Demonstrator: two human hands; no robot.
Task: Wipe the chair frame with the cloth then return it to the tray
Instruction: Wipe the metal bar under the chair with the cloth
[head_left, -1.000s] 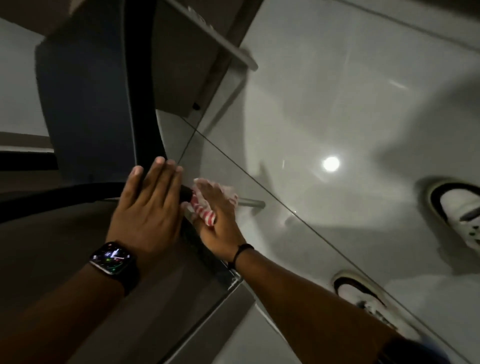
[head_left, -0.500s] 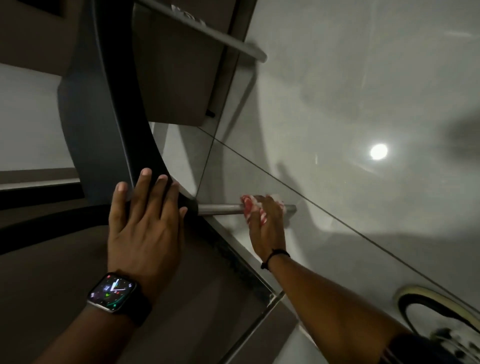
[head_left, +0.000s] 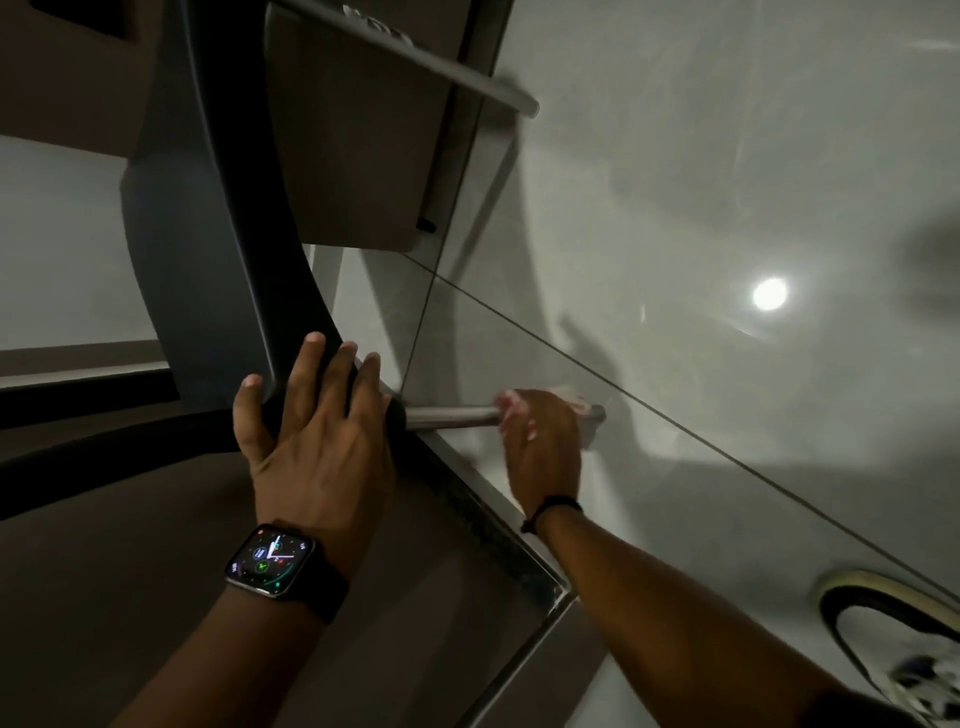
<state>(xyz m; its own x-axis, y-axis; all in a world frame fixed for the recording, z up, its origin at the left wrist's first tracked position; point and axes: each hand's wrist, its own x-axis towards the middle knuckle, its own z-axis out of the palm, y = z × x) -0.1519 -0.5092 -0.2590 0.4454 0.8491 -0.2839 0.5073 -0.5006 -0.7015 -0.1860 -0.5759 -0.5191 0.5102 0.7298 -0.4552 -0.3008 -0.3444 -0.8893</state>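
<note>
I look down over a dark chair (head_left: 218, 218) with a curved black back and a metal frame tube (head_left: 452, 415) running out to the right near the floor. My right hand (head_left: 545, 447) wraps a red-and-white striped cloth (head_left: 569, 397) around the far end of that tube; most of the cloth is hidden under the hand. My left hand (head_left: 317, 441), with a smartwatch on the wrist, lies flat with fingers spread on the chair's black curve where the tube starts. No tray is in view.
A second metal tube (head_left: 467, 85) and a brown panel (head_left: 353, 156) of the chair sit higher up. Glossy grey floor tiles (head_left: 727, 208) spread to the right, with a light glare. A black-and-white shoe (head_left: 904, 639) shows at the lower right.
My right hand has slid the cloth along the tube, from beside my left hand out to the tube's far end. My left hand stays on the chair. The view has shifted.
</note>
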